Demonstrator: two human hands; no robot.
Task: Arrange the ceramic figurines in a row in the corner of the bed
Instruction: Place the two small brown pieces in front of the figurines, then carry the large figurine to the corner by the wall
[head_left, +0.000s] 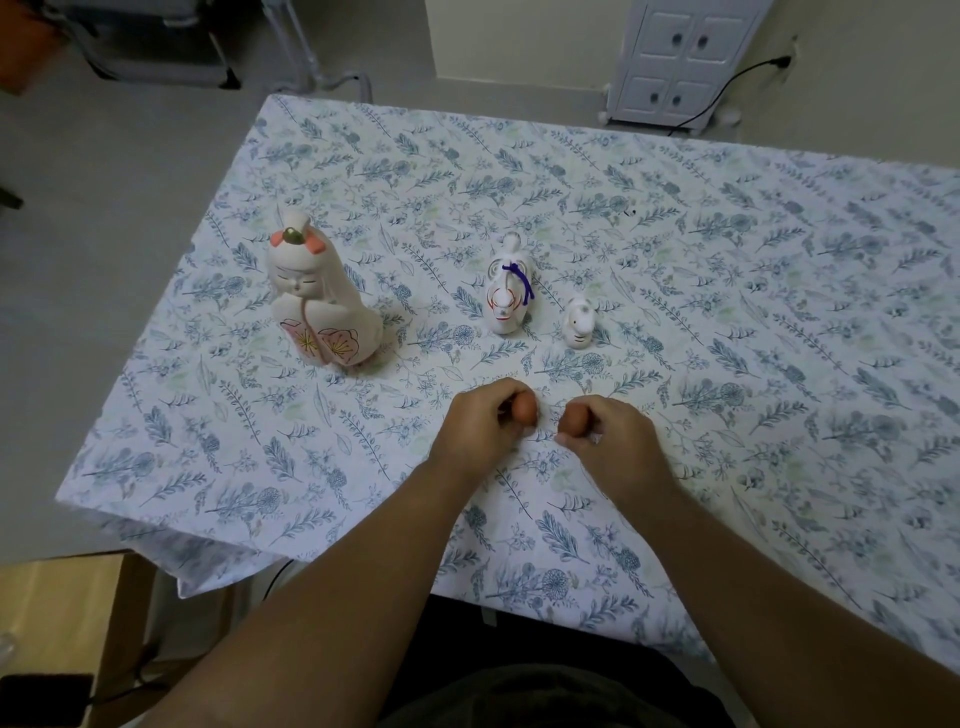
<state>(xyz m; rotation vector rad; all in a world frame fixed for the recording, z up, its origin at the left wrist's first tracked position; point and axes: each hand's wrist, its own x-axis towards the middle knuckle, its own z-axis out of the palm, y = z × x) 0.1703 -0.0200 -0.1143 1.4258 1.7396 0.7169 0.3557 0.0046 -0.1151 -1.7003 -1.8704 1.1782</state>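
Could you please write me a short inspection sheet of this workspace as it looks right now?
Surface: bed covered by a leaf-print sheet, lying flat.
Job's things: tall doll figurine, purple-corded animal figurine and small white figurine stand upright, apart, in a loose row; a small brown piece sits in each hand.
Clutter: nothing seen on the sheet.
Hands: left hand closed on brown piece; right hand closed on brown piece.
Cables: black cable runs from a wall socket past the white cabinet.
Surroundings: grey floor, cardboard box lower left.
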